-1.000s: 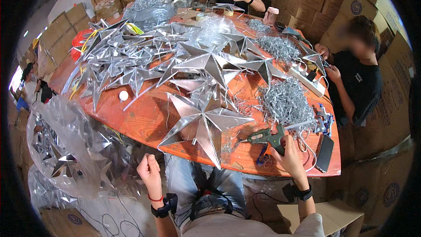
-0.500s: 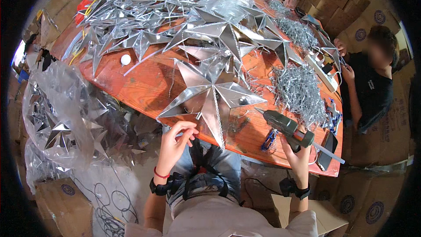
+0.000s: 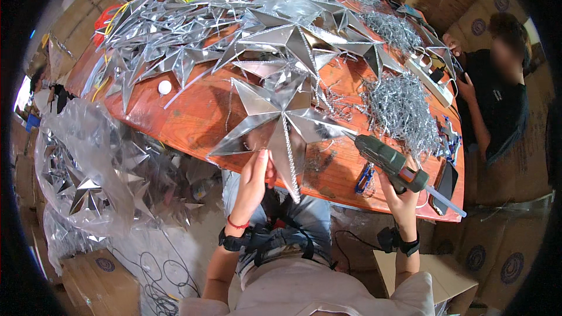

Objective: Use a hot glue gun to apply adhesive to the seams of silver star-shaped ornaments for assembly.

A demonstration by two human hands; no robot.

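Observation:
A shiny silver folded star point(image 3: 280, 114) lies at the front edge of the table, its lowest point reaching past the edge. Silver bead-like trim runs down that lower arm. My left hand point(image 3: 253, 182) is closed at the star's lower left side, fingertips on its edge between two arms; part of the grip is hidden. In my right hand point(image 3: 401, 199) is a dark green glue gun point(image 3: 383, 155), its handle wrapped by my fingers. Its nozzle points left, close to the star's right tip. A clear glue stick point(image 3: 448, 203) juts from its back end.
Many silver stars point(image 3: 175, 52) pile up at the back left. Tinsel heaps point(image 3: 398, 111), a power strip point(image 3: 430, 82), blue-handled snips point(image 3: 365, 178) and a phone point(image 3: 445, 184) lie at right. A co-worker point(image 3: 497, 93) sits beyond. A plastic bag of stars point(image 3: 88, 181) is at left.
My left hand has moved up and right, from beside the star onto its lower left edge. The glue gun has shifted slightly right and down, and the view has tilted a little.

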